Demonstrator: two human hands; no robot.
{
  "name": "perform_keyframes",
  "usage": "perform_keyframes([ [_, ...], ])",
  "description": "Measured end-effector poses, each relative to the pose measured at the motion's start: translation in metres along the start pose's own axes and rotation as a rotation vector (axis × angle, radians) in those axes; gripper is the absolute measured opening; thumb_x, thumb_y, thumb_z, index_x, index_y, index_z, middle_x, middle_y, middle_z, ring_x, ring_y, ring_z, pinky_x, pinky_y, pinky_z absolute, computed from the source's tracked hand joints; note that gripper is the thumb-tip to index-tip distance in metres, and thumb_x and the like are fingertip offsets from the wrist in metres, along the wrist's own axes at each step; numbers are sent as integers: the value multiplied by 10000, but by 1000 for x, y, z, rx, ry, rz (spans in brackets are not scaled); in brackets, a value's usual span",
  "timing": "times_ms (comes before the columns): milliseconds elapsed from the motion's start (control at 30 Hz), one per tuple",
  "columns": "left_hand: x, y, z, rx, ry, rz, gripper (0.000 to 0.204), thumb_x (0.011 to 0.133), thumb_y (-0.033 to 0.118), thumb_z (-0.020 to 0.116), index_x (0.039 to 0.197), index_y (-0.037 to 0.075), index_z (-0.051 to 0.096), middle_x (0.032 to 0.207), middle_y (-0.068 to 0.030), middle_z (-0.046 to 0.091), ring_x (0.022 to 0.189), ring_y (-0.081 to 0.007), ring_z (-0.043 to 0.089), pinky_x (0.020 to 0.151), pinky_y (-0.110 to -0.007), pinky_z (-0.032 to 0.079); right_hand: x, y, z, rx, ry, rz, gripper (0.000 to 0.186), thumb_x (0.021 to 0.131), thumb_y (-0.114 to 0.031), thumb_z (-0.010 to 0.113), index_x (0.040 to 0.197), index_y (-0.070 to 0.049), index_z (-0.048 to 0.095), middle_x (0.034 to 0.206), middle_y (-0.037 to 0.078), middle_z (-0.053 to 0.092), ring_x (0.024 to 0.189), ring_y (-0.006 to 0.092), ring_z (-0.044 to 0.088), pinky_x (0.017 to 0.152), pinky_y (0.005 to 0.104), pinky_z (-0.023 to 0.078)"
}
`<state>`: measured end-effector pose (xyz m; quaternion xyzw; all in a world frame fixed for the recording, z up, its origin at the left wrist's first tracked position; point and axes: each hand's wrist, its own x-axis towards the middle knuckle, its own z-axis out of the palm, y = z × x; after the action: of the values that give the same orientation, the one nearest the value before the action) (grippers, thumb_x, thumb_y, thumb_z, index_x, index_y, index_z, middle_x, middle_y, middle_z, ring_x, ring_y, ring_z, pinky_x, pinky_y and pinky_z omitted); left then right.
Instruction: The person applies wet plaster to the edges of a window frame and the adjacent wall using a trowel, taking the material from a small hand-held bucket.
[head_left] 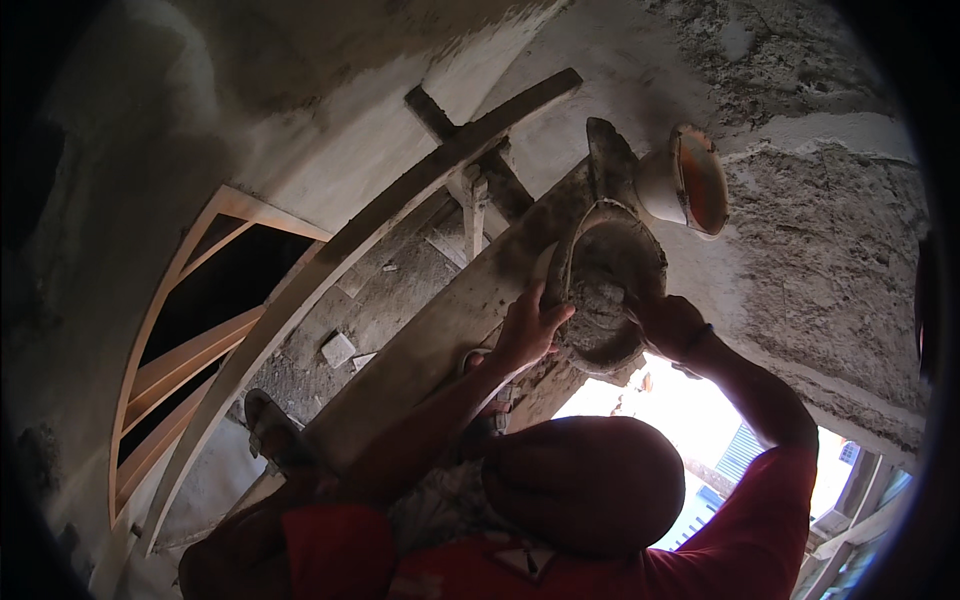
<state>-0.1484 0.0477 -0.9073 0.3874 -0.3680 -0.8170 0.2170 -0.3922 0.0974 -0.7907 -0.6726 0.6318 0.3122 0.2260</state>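
A round, mortar-crusted bucket [562, 262] is tipped so its mouth faces me, with wet grey mortar [600, 298] inside. My left hand [527, 328] grips its left rim, the thumb over the edge and the other fingers mostly hidden outside. On the opposite side, my right hand [670, 325] is closed at the right rim, its fingertips dark and partly hidden in shadow. Just beyond stands a second bucket [658, 186] with an orange inside. A dark, tongue-shaped piece [610, 160] rises between the two buckets.
A wide plank [400, 385] runs under the buckets, beside my sandalled foot [268, 425]. Left of it a long curved timber [330, 255] crosses a rubble-strewn floor with a white block [338, 349]. A wooden frame [150, 330] stands at left, a rough wall [830, 260] at right.
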Motion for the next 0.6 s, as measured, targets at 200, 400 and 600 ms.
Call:
perform_keyframes([
  [200,2,-2,-8,43,8,-24,522,873,247,679,1257,-16,442,948,-184,640,734,-226,675,503,-341,606,-45,-33,-102,-122,-165,-69,243,841,-262,611,1064,-166,607,737,132,660,704,314,671,633,453,542],
  [400,-3,5,7,-7,53,-15,531,870,206,670,1254,-82,442,922,-138,610,651,-147,628,482,-318,602,7,6,-26,-157,-167,-39,278,929,-311,476,1140,-233,640,813,99,682,769,262,686,716,394,561],
  [600,1,5,-6,-3,-7,-24,584,869,213,675,1311,-67,417,988,-155,611,633,-151,629,482,-313,599,-6,-8,-95,-313,34,15,192,874,-251,569,1042,-183,632,748,80,662,701,265,675,648,414,539],
])
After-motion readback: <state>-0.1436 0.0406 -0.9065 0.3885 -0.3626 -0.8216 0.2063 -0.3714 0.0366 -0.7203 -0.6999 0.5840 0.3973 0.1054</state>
